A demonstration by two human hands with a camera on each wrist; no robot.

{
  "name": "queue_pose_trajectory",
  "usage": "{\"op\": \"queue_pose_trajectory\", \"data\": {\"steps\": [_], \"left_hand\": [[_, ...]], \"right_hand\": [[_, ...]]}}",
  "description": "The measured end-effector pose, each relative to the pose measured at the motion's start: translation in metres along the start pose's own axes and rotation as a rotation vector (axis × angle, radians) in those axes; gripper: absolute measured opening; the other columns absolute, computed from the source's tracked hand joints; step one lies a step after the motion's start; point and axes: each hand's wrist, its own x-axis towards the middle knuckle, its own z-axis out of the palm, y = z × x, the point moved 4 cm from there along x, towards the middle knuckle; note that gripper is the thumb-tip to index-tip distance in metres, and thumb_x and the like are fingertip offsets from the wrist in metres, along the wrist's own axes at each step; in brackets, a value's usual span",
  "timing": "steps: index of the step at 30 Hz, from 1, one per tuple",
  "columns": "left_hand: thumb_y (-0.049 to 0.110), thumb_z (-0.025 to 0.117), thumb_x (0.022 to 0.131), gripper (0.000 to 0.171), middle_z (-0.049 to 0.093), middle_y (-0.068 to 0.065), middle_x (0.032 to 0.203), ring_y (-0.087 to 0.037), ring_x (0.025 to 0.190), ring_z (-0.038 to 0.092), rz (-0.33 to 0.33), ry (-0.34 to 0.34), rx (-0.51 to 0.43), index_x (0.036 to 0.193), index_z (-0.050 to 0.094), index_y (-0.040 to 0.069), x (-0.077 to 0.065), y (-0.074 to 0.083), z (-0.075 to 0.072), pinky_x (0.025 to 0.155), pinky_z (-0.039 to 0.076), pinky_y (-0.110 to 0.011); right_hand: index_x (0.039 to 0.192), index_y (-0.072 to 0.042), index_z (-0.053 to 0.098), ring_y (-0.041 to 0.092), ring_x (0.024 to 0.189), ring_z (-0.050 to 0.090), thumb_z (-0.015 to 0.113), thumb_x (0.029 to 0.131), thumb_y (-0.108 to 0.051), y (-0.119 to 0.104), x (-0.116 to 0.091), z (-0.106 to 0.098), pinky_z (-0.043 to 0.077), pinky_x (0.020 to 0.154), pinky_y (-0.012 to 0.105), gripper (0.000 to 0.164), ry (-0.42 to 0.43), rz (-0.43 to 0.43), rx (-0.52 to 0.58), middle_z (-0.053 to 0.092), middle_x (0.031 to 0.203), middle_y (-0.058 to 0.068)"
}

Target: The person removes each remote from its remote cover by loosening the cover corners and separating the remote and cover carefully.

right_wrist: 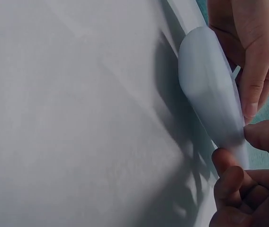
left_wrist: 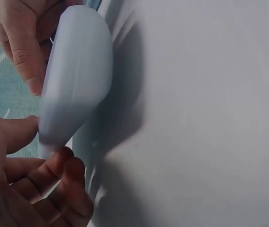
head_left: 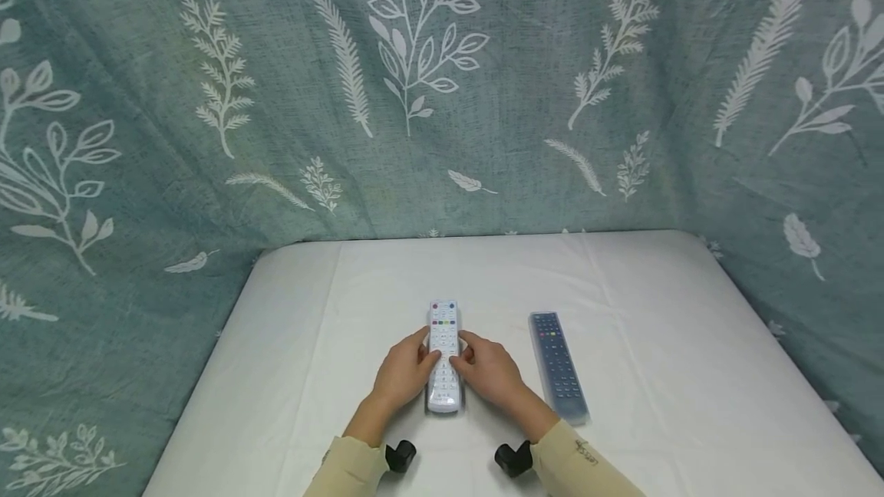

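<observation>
Both hands hold a white remote control [head_left: 443, 386] by its two long sides, its button face up and its coloured buttons at the far end. My left hand [head_left: 403, 371] pinches the left edge, thumb on top and fingers curled at the side. On the opposite edge my right hand [head_left: 492, 371] does the same. In the left wrist view the smooth rounded near end of the remote control [left_wrist: 80, 56] shows over the table, with a shadow beside it. The right wrist view shows that end of the remote control [right_wrist: 205, 71] tilted, fingertips underneath its side.
A dark blue-grey remote control [head_left: 559, 366] in a clear sleeve lies to the right, beside the right forearm. The white cloth-covered table [head_left: 276, 374] spreads around both. A green leaf-patterned curtain [head_left: 497, 98] stands behind and at the sides. Black wrist mounts [head_left: 400, 456] sit under the sleeves.
</observation>
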Motion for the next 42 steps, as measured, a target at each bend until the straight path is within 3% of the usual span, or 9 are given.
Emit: {"op": "queue_pose_trajectory", "data": {"steps": [6,11,16,24,35,42], "left_hand": [[0.02,0.064,0.098,0.057,0.059,0.002,0.084,-0.005,0.063,0.051,0.027,-0.032,-0.134,0.146,0.044,-0.003,0.002,0.013,0.008,0.053,0.043,-0.018],[0.018,0.061,0.1,0.061,0.06,-0.002,0.091,-0.009,0.056,0.059,0.0,-0.092,-0.291,0.151,0.036,-0.003,0.002,0.02,0.018,0.047,0.05,-0.02],[0.015,0.061,0.099,0.058,0.059,-0.006,0.096,-0.013,0.057,0.063,0.002,-0.106,-0.39,0.15,0.039,-0.003,0.002,0.025,0.022,0.05,0.056,-0.026],[0.013,0.063,0.098,0.059,0.057,-0.009,0.101,-0.009,0.064,0.065,-0.014,-0.142,-0.534,0.152,0.04,0.009,0.001,0.031,0.028,0.058,0.062,-0.032],[0.011,0.064,0.097,0.061,0.054,-0.01,0.102,-0.01,0.07,0.064,-0.024,-0.162,-0.631,0.153,0.041,0.018,0.0,0.034,0.032,0.063,0.063,-0.038],[0.006,0.066,0.094,0.063,0.054,-0.007,0.099,-0.01,0.071,0.065,-0.051,-0.149,-0.687,0.151,0.043,0.024,0.0,0.032,0.036,0.062,0.063,-0.038]], "right_hand": [[0.14,-0.004,0.055,0.008,0.063,0.047,0.069,0.092,-0.025,0.01,-0.006,-0.013,0.036,0.055,0.021,0.054,0.022,0.025,0.018,0.061,0.081,-0.005],[0.14,-0.007,0.054,0.007,0.062,0.047,0.07,0.092,-0.024,0.017,-0.011,-0.023,0.036,0.054,0.021,0.053,0.037,0.035,0.028,0.062,0.083,-0.007],[0.14,-0.008,0.055,0.006,0.06,0.047,0.07,0.091,-0.022,0.024,-0.015,-0.029,0.035,0.052,0.02,0.053,0.06,0.033,0.034,0.062,0.082,-0.007],[0.14,-0.007,0.055,0.006,0.059,0.049,0.071,0.091,-0.02,0.027,-0.022,-0.039,0.036,0.05,0.021,0.053,0.101,0.035,0.032,0.063,0.081,-0.006],[0.137,-0.008,0.058,0.006,0.058,0.049,0.074,0.088,-0.022,0.028,-0.027,-0.047,0.036,0.048,0.02,0.053,0.13,0.053,0.023,0.066,0.08,-0.008],[0.131,-0.011,0.06,0.008,0.063,0.053,0.074,0.089,-0.02,0.035,-0.027,-0.047,0.04,0.053,0.02,0.045,0.121,0.083,0.113,0.066,0.083,-0.006]]}}
